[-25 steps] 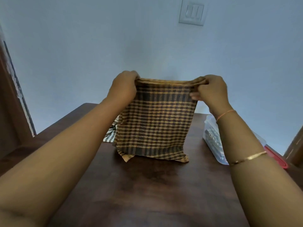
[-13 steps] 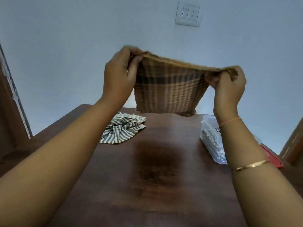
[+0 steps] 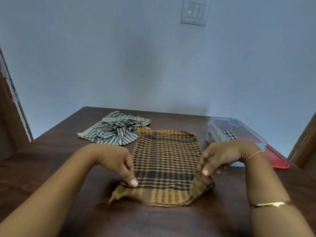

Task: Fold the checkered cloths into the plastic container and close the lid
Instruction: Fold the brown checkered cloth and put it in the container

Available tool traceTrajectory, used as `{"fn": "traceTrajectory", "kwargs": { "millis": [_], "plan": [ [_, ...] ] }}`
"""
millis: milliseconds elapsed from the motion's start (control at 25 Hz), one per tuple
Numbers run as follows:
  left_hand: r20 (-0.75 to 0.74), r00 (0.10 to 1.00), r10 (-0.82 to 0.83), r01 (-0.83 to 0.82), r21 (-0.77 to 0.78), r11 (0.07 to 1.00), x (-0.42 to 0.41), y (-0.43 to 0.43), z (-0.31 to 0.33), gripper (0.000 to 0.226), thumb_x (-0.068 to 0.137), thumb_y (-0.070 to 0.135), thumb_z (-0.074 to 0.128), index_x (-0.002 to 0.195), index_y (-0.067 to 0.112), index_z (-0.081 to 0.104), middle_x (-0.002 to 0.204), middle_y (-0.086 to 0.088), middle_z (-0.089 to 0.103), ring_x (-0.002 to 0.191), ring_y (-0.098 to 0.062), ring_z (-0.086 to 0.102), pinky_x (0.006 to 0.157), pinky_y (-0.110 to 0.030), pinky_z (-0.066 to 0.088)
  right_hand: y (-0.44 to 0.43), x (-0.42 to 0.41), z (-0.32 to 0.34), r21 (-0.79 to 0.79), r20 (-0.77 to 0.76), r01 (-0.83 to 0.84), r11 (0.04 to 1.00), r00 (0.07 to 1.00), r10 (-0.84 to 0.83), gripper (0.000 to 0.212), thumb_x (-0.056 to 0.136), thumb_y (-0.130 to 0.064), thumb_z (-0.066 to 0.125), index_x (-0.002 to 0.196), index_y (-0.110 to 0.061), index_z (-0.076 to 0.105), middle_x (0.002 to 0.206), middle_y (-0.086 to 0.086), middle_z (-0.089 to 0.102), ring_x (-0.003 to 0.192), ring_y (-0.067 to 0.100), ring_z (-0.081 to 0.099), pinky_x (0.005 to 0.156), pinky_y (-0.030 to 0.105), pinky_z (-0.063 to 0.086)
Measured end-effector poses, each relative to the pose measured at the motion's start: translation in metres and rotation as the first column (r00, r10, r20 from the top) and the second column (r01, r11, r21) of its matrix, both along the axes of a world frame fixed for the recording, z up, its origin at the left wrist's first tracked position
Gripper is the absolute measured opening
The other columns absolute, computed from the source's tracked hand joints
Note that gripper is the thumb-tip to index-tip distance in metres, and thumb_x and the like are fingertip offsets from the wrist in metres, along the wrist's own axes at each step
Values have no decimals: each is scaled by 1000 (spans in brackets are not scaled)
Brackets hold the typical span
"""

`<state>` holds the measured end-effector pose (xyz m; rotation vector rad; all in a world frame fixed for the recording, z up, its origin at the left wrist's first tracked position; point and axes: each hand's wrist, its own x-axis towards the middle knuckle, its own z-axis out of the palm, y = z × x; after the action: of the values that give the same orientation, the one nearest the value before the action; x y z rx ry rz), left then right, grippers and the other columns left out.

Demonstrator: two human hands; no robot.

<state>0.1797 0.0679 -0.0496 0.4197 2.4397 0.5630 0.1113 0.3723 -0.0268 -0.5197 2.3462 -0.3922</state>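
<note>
One brown cloth [image 3: 165, 158] lies flat on the desk [image 3: 51, 159].
The left hand [image 3: 116, 161] and right hand [image 3: 222, 156] fingers pinch its near corners. One grey cloth [image 3: 114, 129] lies behind, with one box [image 3: 239, 127] and one lid [image 3: 277, 159] at the right.

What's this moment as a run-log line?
step: folding brown cloth on table | left hand: pinches cloth | right hand: pinches cloth | container: open

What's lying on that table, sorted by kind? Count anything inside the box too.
Cloths: 3 (orange cloth, grey cloth, checked cloth inside the box)
Boxes: 1 (clear box)
Lids: 1 (red lid, off, beside the box)
Total: 5
</note>
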Motion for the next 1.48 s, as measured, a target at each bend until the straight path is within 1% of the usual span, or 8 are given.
{"fn": "traceTrajectory", "kwargs": {
  "millis": [200, 400, 640, 840, 1040, 1240, 1360, 1480],
  "plan": [
    [-480, 865, 144, -149, 28, 988, -25, 57, -10, 36, 88, 50, 52, 101, 18, 62, 91, 7, 63, 76, -5, 56, 75, -20, 49, -24, -37, -17, -346, -404, 293, 891, 811, -424, 29, 91, -21, 56, 67, -6, 59, 62, 4, 59, 56, 15, 53, 60, 26, 45],
    [-702, 687, 186, -142, 122, 982, -68, 140, -46, 28, 97, 34, 42, 114, 16, 56, 113, -3, 57, 105, -20, 55, 90, -37, 47, -49, -82, -55, -321, -642, 440, 839, 551, -534, 22, 86, 2, 46, 96, 3, 66, 102, 21, 68, 96, 34, 63, 83, 36, 49],
    [-555, 822, 128, -220, -101, 970, -85, 171, -89, 72, 89, 65, 24, 147, 22, 21, 160, -5, 7, 146, -32, -1, 110, -65, -8, -49, -104, -73, -147, -768, 461, 875, 504, -395, 24, 93, 0, 40, 109, 3, 59, 116, 21, 63, 109, 36, 60, 87, 36, 49],
    [-559, 820, 123, -218, -107, 970, -88, 170, -91, 73, 88, 67, 19, 149, 27, 15, 160, -5, 1, 146, -32, -8, 107, -65, -14, -51, -128, -77, -170, -759, 482, 860, 493, -426, 26, 94, 0, 39, 111, 2, 59, 118, 21, 62, 110, 36, 59, 89, 38, 49],
    [-563, 816, 126, -216, -96, 972, -88, 169, -93, 73, 88, 68, 15, 149, 27, 13, 160, -5, 0, 146, -32, -10, 107, -65, -17, -50, -155, -74, -493, -573, 512, 704, 418, -705, 22, 91, -1, 42, 101, 2, 62, 107, 21, 64, 105, 37, 58, 89, 39, 46],
    [-560, 820, 120, -203, -89, 975, -88, 169, -93, 75, 89, 68, 15, 150, 25, 12, 160, -6, 0, 146, -32, -10, 107, -65, -18, -51, -166, -67, -539, -516, 462, 704, 479, -710, 25, 91, -5, 41, 67, -8, 47, 73, 8, 50, 88, 31, 52, 76, 37, 38],
    [-556, 822, 125, -202, -79, 976, -88, 169, -93, 75, 88, 68, 17, 149, 25, 13, 160, -6, -1, 146, -32, -10, 107, -65, -18, -55, -164, -69, -496, -552, 437, 750, 508, -661, 13, 88, -12, 48, 97, -10, 58, 106, 12, 55, 104, 33, 53, 87, 38, 42],
    [-555, 823, 119, -195, -79, 978, -88, 169, -93, 75, 88, 68, 19, 150, 26, 12, 160, -6, 0, 146, -33, -9, 107, -66, -16, -67, -152, -79, -434, -713, 328, 839, 444, -542, 40, 91, -14, 47, 130, -8, 47, 140, 15, 38, 124, 34, 45, 102, 39, 38]
  ]
}}
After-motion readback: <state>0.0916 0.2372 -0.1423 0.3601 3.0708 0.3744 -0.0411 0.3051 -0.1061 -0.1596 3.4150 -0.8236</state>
